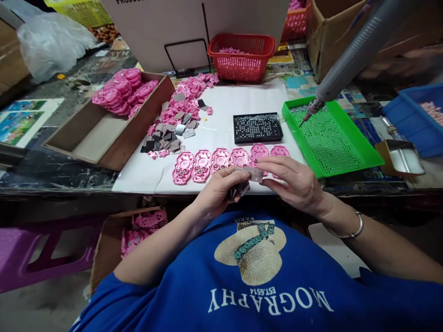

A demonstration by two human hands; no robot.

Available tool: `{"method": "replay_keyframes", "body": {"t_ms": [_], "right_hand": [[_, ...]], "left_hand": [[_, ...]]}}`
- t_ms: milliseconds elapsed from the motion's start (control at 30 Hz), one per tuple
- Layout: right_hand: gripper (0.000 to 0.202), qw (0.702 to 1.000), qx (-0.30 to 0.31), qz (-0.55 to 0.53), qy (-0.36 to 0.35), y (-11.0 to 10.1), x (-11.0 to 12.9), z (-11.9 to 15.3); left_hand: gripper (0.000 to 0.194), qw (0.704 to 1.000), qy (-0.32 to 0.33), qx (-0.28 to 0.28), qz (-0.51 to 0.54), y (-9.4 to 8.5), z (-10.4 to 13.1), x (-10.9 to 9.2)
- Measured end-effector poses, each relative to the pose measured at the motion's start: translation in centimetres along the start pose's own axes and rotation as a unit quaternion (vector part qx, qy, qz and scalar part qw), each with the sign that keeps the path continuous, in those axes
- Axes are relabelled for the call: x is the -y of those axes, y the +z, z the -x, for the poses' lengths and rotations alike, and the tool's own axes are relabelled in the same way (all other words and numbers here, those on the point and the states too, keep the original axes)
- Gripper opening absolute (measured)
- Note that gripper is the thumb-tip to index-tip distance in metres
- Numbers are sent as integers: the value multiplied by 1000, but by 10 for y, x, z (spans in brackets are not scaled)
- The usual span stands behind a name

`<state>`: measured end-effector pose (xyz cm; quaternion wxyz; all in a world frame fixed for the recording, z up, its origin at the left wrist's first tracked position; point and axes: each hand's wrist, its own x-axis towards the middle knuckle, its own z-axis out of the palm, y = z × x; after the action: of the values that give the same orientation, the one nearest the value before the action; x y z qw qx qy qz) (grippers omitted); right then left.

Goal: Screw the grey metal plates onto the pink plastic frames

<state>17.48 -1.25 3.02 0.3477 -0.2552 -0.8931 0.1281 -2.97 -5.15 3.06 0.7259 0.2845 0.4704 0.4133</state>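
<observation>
My left hand (218,188) is closed around several small grey metal plates (254,174), with more dark plates showing below its fingers. My right hand (294,182) reaches in from the other side, its fingertips at the right end of the top plates; the exact grip is partly hidden. Just beyond both hands, a row of pink plastic shells (201,166) lies on the white work surface. Round shiny metal parts sit in the shells on the left side; my hands partly cover those on the right.
Loose grey plates (169,138) and pink parts (188,94) lie at left beside a cardboard tray (100,138) of pink shells. A black screw rack (258,129), green tray (341,138) and red basket (242,60) stand beyond. An electric screwdriver (349,60) hangs upper right.
</observation>
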Motion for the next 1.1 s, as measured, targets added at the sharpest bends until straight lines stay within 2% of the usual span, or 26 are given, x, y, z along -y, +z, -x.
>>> {"method": "replay_keyframes", "body": {"t_ms": [100,200,333,400,567,667,733,800,867,967,1033,1100], "right_hand": [[28,999,-15,-50,-9,7,-2,-6],[29,996,-33,-82,-11,8,-4,-8],[22,990,-12,-129,-62,6,-7,-11],[21,981,1,-182,-60,5,-8,-13],[12,929,20,-367,41,4,-8,-22],[12,900,-18,-420,118,2,-8,-28],[13,891,-43,-417,177,1,-10,-32],[11,903,-49,-372,210,-1,-15,-32],[9,937,-36,-284,199,-2,-22,-31],[13,985,7,-146,89,-4,-30,-26],[15,993,25,-115,23,-6,-32,-25],[12,991,33,-128,-9,-8,-30,-26]], "left_hand": [[32,1000,-25,19,0,-3,1,0],[33,1000,-22,18,13,-5,2,0],[32,999,-21,30,23,-7,2,0],[32,998,-26,50,30,-7,2,0],[32,988,-57,133,55,-7,2,3],[33,988,-55,128,66,-7,3,4],[35,991,-49,108,60,-8,3,3],[35,994,-45,88,52,-9,4,2],[35,995,-38,71,51,-11,5,1],[34,997,-23,49,52,-13,7,-1],[33,998,-21,39,50,-13,7,-1],[34,998,-26,38,48,-12,6,0]]}}
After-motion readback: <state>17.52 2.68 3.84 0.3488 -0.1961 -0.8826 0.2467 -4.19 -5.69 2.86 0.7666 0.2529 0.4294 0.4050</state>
